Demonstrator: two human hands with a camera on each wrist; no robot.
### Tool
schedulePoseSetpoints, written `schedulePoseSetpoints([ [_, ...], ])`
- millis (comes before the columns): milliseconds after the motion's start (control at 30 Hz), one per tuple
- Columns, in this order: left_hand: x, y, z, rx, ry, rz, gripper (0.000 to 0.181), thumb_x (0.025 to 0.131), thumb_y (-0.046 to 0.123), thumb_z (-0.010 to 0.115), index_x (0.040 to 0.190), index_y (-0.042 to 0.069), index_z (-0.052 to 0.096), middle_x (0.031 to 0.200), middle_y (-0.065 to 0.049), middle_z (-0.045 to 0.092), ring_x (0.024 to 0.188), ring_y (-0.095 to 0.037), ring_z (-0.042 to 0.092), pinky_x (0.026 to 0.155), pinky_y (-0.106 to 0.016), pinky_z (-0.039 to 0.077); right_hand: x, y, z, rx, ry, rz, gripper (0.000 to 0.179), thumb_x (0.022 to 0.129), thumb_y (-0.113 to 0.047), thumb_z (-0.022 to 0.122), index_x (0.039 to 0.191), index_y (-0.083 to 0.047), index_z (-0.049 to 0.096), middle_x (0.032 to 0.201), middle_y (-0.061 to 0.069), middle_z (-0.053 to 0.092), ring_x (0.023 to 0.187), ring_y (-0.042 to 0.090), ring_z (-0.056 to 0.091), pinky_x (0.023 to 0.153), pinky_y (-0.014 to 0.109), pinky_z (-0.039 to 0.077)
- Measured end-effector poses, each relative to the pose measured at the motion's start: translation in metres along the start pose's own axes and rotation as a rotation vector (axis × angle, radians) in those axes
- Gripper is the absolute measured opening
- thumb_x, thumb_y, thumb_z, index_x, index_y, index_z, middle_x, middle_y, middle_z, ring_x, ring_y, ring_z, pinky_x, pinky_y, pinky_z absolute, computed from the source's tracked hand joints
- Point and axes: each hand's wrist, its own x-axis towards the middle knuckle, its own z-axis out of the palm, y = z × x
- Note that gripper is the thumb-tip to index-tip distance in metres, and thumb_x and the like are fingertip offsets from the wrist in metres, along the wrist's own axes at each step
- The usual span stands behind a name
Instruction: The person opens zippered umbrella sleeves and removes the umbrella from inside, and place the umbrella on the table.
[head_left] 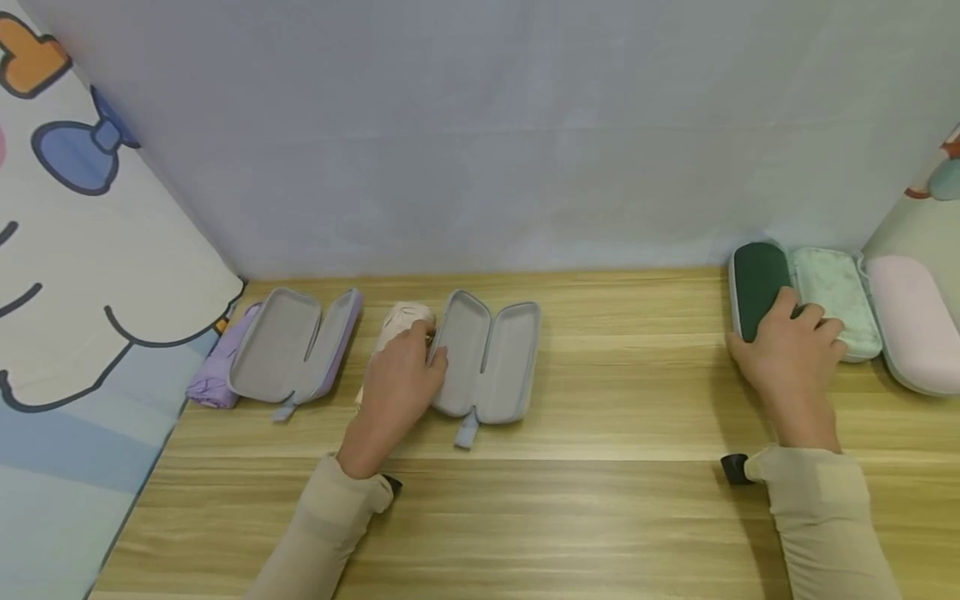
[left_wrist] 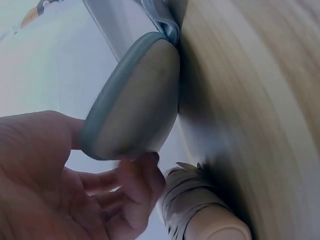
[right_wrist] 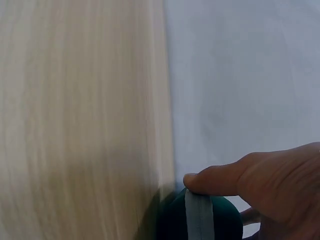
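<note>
My left hand [head_left: 396,382] pinches the left rim of an open zip case [head_left: 508,367] with a grey lining; in the left wrist view the thumb lies at its rim and the fingertips touch the beige outer shell [left_wrist: 142,100]. Just left of that case, partly behind the hand, lies a cream rolled-up umbrella [head_left: 397,321], its round end [left_wrist: 220,227] showing in the left wrist view. At the far right, my right hand [head_left: 797,360] grips a closed dark green zip case [head_left: 761,279], the thumb on its zipper side [right_wrist: 200,217].
Beside the green case stand a closed mint green case [head_left: 836,300] and a pale pink one [head_left: 915,325]. On the left, an open purple case [head_left: 273,350] lies next to a purple rolled-up umbrella [head_left: 225,367]. A grey cloth wall [head_left: 480,142] borders the wooden table [head_left: 570,517].
</note>
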Motion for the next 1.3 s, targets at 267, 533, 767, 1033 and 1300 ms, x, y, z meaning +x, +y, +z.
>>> schedulePoseSetpoints([
  [267,0.002,0.0,0.009,-0.019,0.046,0.021,0.044,0.103,0.009,0.054,0.145,-0.004,0.049,0.126,-0.028,0.063,0.068,-0.034,0.065,0.06,-0.047,0.057,0.0,-0.005,0.001,0.079,-0.035,0.018,0.095,0.1,-0.028,0.062,0.162,0.008,0.0,0.151,0.053,0.01,0.125,0.079,0.022,0.102,0.083,0.017],
  [533,0.004,-0.001,0.013,-0.047,0.055,0.015,0.045,0.104,0.012,0.055,0.146,-0.003,0.049,0.13,-0.027,0.064,0.086,-0.041,0.071,0.07,-0.052,0.06,0.002,-0.001,0.005,0.074,-0.116,0.055,0.106,0.101,-0.034,0.06,0.159,0.008,-0.02,0.151,0.057,0.004,0.127,0.081,0.024,0.105,0.082,0.02],
  [767,0.002,0.0,0.006,0.005,-0.027,-0.01,0.051,0.107,0.024,0.052,0.151,-0.002,0.046,0.134,-0.026,0.065,0.099,-0.045,0.071,0.078,-0.057,0.06,0.004,0.001,0.008,0.07,-0.114,0.056,0.107,0.102,-0.035,0.059,0.159,0.008,-0.02,0.15,0.057,0.006,0.126,0.08,0.025,0.104,0.082,0.022],
  [1033,-0.004,-0.005,-0.013,0.126,0.005,-0.002,0.031,0.109,0.018,0.046,0.129,0.001,0.063,0.116,-0.023,0.063,0.097,-0.042,0.066,0.071,-0.052,0.057,0.005,0.001,0.007,0.083,-0.105,0.045,0.106,0.102,-0.034,0.059,0.16,0.007,-0.019,0.149,0.057,0.008,0.126,0.08,0.025,0.104,0.082,0.022],
  [1300,-0.005,-0.012,-0.019,0.202,-0.054,0.026,0.037,0.103,0.011,0.058,0.139,0.007,0.059,0.127,-0.028,0.051,0.084,-0.042,0.057,0.063,-0.049,0.053,0.009,0.002,0.01,0.141,-0.078,0.073,0.105,0.098,-0.032,0.062,0.162,0.005,-0.013,0.15,0.054,0.014,0.127,0.079,0.028,0.104,0.081,0.027],
])
